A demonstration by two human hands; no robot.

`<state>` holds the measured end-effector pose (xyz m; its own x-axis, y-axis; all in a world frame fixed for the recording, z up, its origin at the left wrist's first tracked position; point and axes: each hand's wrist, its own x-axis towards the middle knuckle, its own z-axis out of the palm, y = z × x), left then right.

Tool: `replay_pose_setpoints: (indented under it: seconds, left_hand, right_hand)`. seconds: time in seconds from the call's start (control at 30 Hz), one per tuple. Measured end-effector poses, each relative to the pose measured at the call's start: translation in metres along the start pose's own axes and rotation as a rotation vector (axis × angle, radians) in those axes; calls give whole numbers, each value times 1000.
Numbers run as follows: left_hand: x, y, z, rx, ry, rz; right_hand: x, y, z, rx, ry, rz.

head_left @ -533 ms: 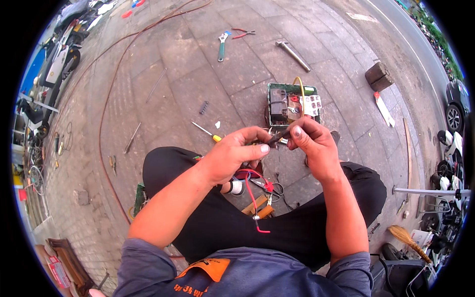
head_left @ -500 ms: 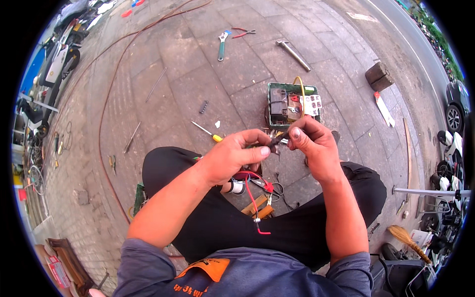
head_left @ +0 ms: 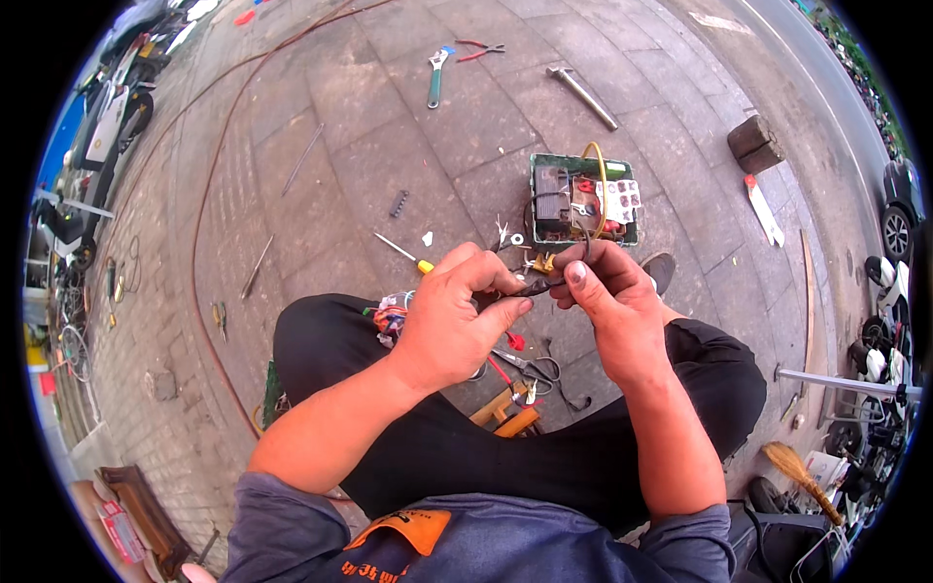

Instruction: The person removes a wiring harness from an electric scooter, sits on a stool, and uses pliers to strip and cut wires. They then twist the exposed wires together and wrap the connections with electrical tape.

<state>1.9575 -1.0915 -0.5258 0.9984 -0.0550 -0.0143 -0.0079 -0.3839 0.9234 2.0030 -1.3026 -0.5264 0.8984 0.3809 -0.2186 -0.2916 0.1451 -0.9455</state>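
Observation:
My left hand [head_left: 445,316] pinches one end of a short black cable [head_left: 537,288] between thumb and forefinger. On the cable's other side, the thumb and fingers of my right hand [head_left: 618,309] close round it. A thin dark strand rises from the right fingers toward the green basket. Below the hands, between my legs, are a red wire [head_left: 500,370], a red connector [head_left: 515,341] and a pair of scissors [head_left: 531,368]. Coloured wires [head_left: 391,317] bunch up beside my left wrist, partly covered by it. Just beyond the left hand lies a yellow-handled screwdriver [head_left: 425,265].
A green basket [head_left: 535,236] of parts stands ahead of my right hand. Farther out lie an adjustable wrench [head_left: 435,83], red-handled pliers [head_left: 476,50], a hammer [head_left: 584,99] and a wooden block [head_left: 755,144]. A long hose [head_left: 197,233] runs along the left.
The red wire that hung over my lap has dropped mostly out of sight. Coloured wires now show beside my left wrist. Both hands keep the black cable, with the right one slightly lower.

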Motion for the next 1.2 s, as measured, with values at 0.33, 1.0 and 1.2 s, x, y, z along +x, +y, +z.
replay_pose_setpoints:
  seconds: [0.33, 1.0, 1.2]
  left_hand:
    - [21, -3, -20, -63, -344, -164]
    - [12, -10, -5, -553, -310, -346]
    - [11, -6, 9, -604, -366, -432]
  right_hand:
    - [1, 12, -13, 132, 39, -224]
    - [6, 23, 1, 176, 24, 6]
    - [8, 27, 8, 92, 147, -30]
